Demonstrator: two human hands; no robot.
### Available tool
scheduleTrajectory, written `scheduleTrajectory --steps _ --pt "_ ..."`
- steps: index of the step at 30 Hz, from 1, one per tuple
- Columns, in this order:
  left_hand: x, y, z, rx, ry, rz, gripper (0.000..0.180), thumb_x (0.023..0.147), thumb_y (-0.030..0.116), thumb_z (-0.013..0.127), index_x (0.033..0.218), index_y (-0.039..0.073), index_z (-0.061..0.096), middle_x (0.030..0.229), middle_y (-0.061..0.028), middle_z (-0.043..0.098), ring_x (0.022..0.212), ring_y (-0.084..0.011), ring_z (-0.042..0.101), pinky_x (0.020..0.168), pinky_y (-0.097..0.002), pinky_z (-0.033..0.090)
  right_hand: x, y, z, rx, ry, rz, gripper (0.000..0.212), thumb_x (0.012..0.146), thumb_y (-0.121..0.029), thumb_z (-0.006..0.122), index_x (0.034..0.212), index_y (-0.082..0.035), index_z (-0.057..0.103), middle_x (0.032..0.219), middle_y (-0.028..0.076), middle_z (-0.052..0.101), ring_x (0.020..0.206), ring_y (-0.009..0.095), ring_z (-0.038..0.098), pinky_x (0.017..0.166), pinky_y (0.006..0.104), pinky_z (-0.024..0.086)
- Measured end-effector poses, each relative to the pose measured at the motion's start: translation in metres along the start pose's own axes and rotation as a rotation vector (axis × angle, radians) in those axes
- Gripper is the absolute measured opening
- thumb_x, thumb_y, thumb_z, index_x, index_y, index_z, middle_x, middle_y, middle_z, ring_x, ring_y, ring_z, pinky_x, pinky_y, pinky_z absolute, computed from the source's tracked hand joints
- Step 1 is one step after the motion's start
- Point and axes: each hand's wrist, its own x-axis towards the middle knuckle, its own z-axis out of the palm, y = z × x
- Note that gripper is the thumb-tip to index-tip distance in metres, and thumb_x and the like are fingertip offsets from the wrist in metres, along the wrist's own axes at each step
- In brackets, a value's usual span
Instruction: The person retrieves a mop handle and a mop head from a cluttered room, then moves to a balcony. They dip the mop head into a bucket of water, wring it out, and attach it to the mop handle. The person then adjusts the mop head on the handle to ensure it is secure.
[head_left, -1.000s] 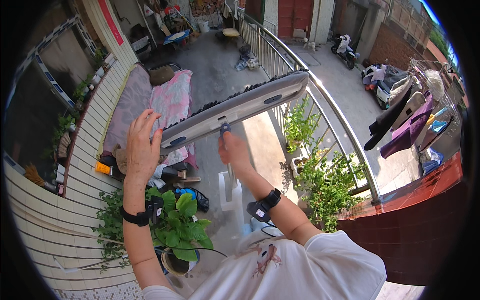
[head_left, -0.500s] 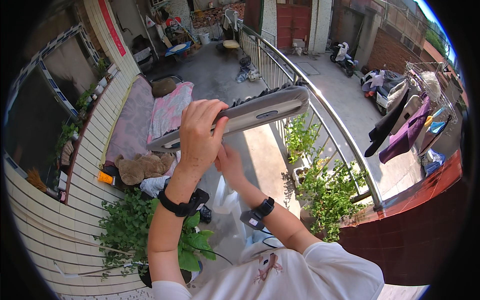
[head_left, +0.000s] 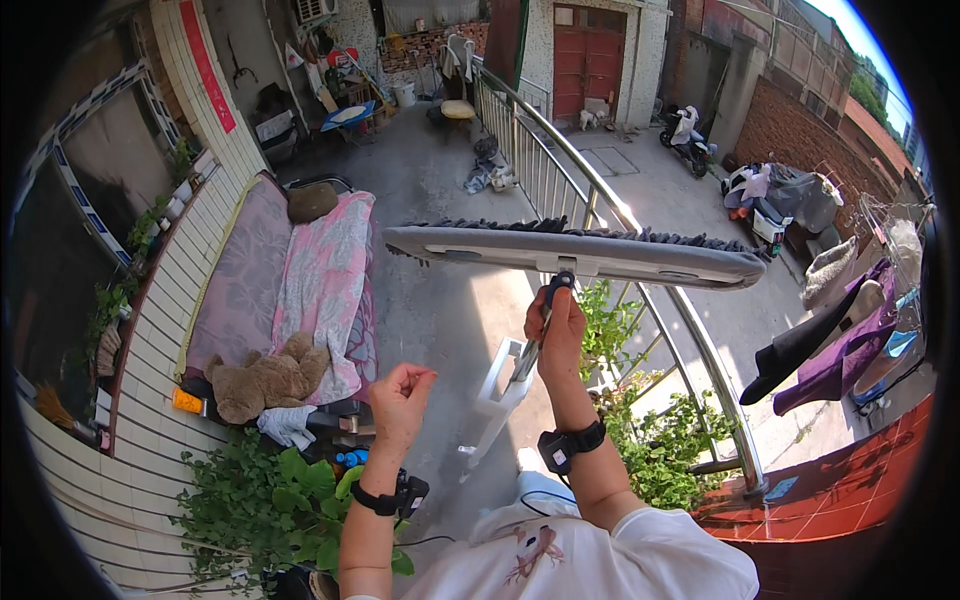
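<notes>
My right hand (head_left: 560, 335) is wrapped round the metal pole of a flat mop (head_left: 640, 266), close below the joint. The mop is raised head-up, its long grey head lying nearly level across the view, with dark shaggy strands along the upper side and a pale plate underneath. Apart from the mop, lower and to the left, my left hand (head_left: 400, 402) is closed with its fingers curled and thumb pressed in; nothing shows in it. A white plastic frame (head_left: 487, 407) stands below my right hand, beside the pole.
On the left, a couch (head_left: 240, 260) with a pink cover bears a teddy bear (head_left: 265, 380). Leafy plants (head_left: 290, 500) grow near my left arm, others (head_left: 660, 440) by the metal railing (head_left: 700, 350). Laundry (head_left: 840, 340) hangs at the right, and scooters (head_left: 770, 215) stand beyond.
My left hand has let go of the mop head and moved down. My right hand has risen with the pole, and the mop head has shifted right and turned closer to level.
</notes>
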Motion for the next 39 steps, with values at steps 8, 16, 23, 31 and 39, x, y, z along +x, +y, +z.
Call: scheduleTrajectory --steps 8,16,23,31,39 --pt "0.083 -0.082 0.04 0.315 0.042 -0.017 0.036 0.085 0.017 0.062 0.061 -0.001 0.041 0.049 -0.0019 0.034 0.051 -0.0062 0.029 0.044 -0.0283 0.025 0.165 -0.015 -0.054 -0.007 0.149 -0.151 0.038 0.097 -0.04 0.044 0.082 -0.006 0.05 0.053 0.0 0.04 0.044 0.007 0.035 0.041 0.0219 0.027" --pt "0.143 -0.195 0.003 0.6 0.172 -0.3 0.029 0.08 0.027 0.064 0.068 0.002 0.06 0.055 -0.012 0.057 0.051 -0.0278 0.056 0.051 -0.0386 0.041 0.32 0.028 -0.072 -0.223 0.345 -0.346 0.036 0.096 -0.041 0.047 0.079 -0.009 0.051 0.054 -0.001 0.043 0.044 0.006 0.036 0.041 0.0205 0.026" --pt "0.271 -0.259 -0.036 0.711 0.227 -0.461 0.025 0.081 0.03 0.06 0.077 0.006 0.065 0.068 -0.0118 0.065 0.066 -0.0317 0.063 0.06 -0.0414 0.047 0.46 0.08 -0.056 -0.332 0.426 -0.402 0.036 0.095 -0.041 0.05 0.075 -0.011 0.048 0.056 -0.003 0.043 0.046 0.005 0.037 0.043 0.02 0.026" --pt "0.509 -0.258 -0.014 0.562 -0.038 -0.439 0.021 0.084 0.028 0.057 0.09 0.009 0.064 0.078 -0.0114 0.067 0.074 -0.0302 0.064 0.065 -0.0399 0.049 0.608 0.091 -0.018 -0.375 0.516 -0.502 0.035 0.096 -0.04 0.048 0.075 -0.011 0.048 0.058 -0.004 0.039 0.049 0.006 0.031 0.046 0.0227 0.022" --pt "0.716 -0.317 0.04 0.507 -0.14 -0.331 0.02 0.085 0.027 0.056 0.092 0.01 0.064 0.079 -0.0111 0.066 0.077 -0.0307 0.064 0.067 -0.0395 0.048 0.761 0.139 -0.002 -0.329 0.584 -0.557 0.037 0.094 -0.043 0.049 0.077 -0.011 0.052 0.058 -0.004 0.04 0.05 0.006 0.033 0.047 0.0223 0.026"
